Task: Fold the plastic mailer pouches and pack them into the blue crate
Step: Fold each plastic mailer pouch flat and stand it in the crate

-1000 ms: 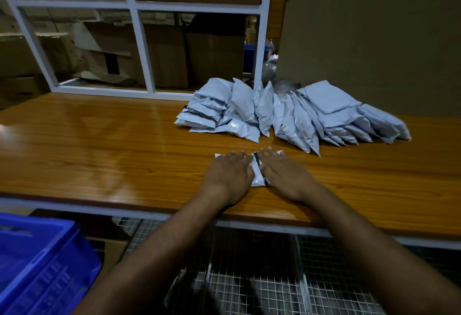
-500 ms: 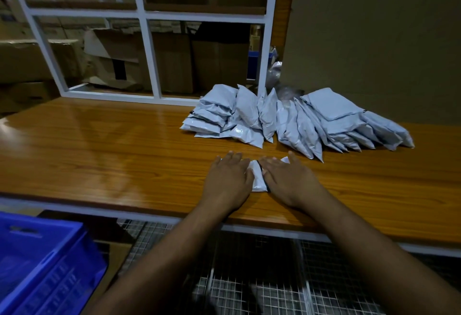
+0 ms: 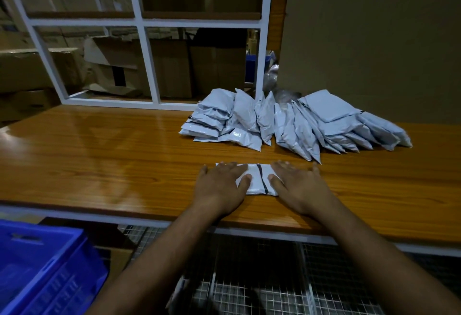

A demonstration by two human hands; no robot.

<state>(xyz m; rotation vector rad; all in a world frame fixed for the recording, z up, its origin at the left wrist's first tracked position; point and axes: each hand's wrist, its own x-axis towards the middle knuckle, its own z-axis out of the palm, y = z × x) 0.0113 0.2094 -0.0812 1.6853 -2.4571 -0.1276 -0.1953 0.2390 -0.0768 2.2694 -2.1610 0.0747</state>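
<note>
A folded white mailer pouch with a dark strip across it lies near the front edge of the wooden table. My left hand presses flat on its left end with straight fingers. My right hand presses flat on its right end, fingers spread. Behind them a heap of several grey-white mailer pouches leans together at the back of the table. The blue crate stands below the table at the lower left; its inside is hardly visible.
A white metal frame rises at the table's back edge, with cardboard boxes behind it. A large brown board stands at the back right. Wire mesh lies under the table.
My hands have slid apart along the pouch, the left one leftward and the right one rightward, so more of its middle and the dark strip shows. The camera has tilted slightly.
</note>
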